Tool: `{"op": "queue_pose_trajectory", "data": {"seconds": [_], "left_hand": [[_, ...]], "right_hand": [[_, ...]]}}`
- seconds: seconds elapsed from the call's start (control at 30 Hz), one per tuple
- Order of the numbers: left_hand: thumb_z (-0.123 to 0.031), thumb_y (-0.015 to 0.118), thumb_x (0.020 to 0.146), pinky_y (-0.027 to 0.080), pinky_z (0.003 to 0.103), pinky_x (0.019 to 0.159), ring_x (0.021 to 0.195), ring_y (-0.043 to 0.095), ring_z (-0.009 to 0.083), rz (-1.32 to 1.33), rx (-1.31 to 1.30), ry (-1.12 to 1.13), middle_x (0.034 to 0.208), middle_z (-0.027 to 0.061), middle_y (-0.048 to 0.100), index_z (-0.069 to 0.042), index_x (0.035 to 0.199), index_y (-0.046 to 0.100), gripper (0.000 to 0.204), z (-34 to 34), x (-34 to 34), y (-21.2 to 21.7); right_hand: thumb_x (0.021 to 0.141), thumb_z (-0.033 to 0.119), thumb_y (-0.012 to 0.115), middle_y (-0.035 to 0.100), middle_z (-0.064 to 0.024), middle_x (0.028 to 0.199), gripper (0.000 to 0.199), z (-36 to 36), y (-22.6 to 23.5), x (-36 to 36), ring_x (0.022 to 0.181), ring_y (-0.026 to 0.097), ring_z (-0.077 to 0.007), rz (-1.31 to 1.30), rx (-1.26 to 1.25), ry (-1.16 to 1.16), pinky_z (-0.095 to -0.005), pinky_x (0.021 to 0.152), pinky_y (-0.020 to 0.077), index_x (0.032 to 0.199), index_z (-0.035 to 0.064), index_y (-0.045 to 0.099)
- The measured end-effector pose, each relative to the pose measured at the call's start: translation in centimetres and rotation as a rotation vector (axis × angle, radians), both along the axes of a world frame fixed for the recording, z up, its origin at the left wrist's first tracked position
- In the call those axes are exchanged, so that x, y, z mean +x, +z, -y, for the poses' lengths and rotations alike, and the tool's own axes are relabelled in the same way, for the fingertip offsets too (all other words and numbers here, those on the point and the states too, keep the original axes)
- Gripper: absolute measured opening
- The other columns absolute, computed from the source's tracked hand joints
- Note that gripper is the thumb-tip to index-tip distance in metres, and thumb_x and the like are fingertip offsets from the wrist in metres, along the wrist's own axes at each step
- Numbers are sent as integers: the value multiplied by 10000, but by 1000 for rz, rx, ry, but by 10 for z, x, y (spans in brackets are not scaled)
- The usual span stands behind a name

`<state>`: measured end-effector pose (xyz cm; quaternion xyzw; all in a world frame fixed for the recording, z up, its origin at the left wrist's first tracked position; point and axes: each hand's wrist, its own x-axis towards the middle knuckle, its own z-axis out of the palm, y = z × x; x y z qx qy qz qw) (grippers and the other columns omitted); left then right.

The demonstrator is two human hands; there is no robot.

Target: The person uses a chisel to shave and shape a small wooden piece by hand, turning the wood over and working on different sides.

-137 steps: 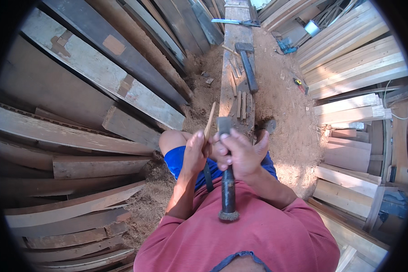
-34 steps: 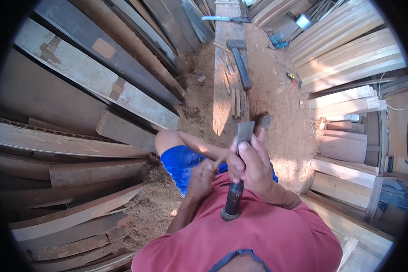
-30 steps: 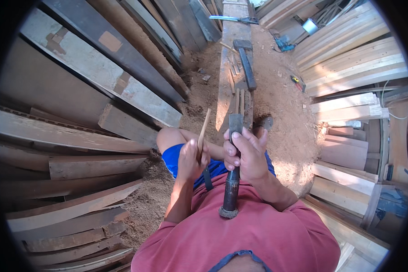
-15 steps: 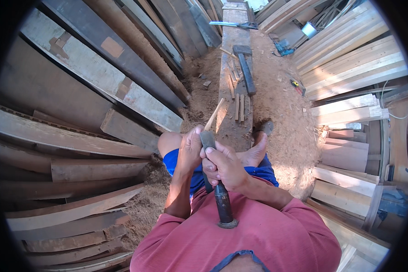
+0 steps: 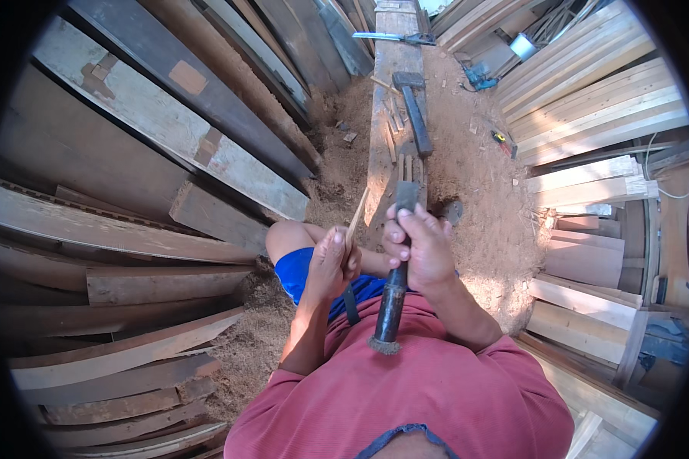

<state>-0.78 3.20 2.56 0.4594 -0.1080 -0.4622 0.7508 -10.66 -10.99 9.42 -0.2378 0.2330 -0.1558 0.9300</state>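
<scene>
My left hand (image 5: pixel 331 264) is closed around a thin pointed wood stick (image 5: pixel 357 214), which slants up from the fist. In my right hand (image 5: pixel 427 249) is a wide chisel (image 5: pixel 391 306), gripped along its upper shaft and blade. The chisel's flat blade points away from me, and its dark handle with a frayed end lies close to my red shirt. Stick and chisel are apart. Beyond the hands, a long plank (image 5: pixel 394 61) bears a dark mallet-like hammer (image 5: pixel 416 115) and several thin wood strips (image 5: pixel 391 144).
A handsaw (image 5: pixel 386 37) lies across the plank's far end. On the dusty ground to the right are a yellow-black tape measure (image 5: pixel 500 138) and a blue power tool (image 5: pixel 480 76). Stacked boards (image 5: pixel 161 99) line the left; pale timber (image 5: pixel 589 107) is piled on the right.
My hands have come apart. The right has moved right and away with the chisel, its blade now off the stick. The left has drawn slightly nearer and turned the stick more upright.
</scene>
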Motion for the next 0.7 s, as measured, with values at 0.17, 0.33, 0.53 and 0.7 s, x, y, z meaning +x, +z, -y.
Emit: {"op": "queue_pose_trajectory", "data": {"seconds": [0.17, 0.33, 0.53, 0.7], "left_hand": [[-283, 402, 1050, 361, 215, 474, 516, 413, 68, 125, -12, 66, 662, 5, 493, -57, 1063, 558, 275, 19, 11, -5], [-212, 394, 1040, 403, 252, 527, 572, 488, 93, 660, 125, 67, 672, 26, 535, -14, 1033, 590, 278, 11, 16, -1], [-169, 402, 1022, 387, 275, 510, 560, 492, 100, 872, 193, 71, 628, 54, 516, 1, 956, 592, 263, -4, 2, 19], [-250, 436, 1025, 317, 261, 466, 517, 439, 84, 726, 198, -172, 591, 21, 476, -4, 890, 584, 317, -44, -16, 9]], "right_hand": [[1004, 199, 446, 466, 26, 703, 136, -25, -2, 9, 491, 396, -57, 60, 73, 203, -238, 455, 396, 1034, 83, 512], [1007, 193, 416, 438, 32, 681, 128, -41, 5, 6, 454, 362, -39, 1, 26, 300, -227, 440, 386, 1032, 90, 487], [1007, 225, 421, 419, 31, 665, 152, -40, 10, -1, 447, 359, -41, 9, -2, 283, -233, 420, 380, 1030, 84, 475], [1006, 227, 432, 410, 28, 636, 163, -16, 32, -22, 430, 350, -48, 8, -153, 70, -230, 402, 373, 1024, 70, 473]]}}
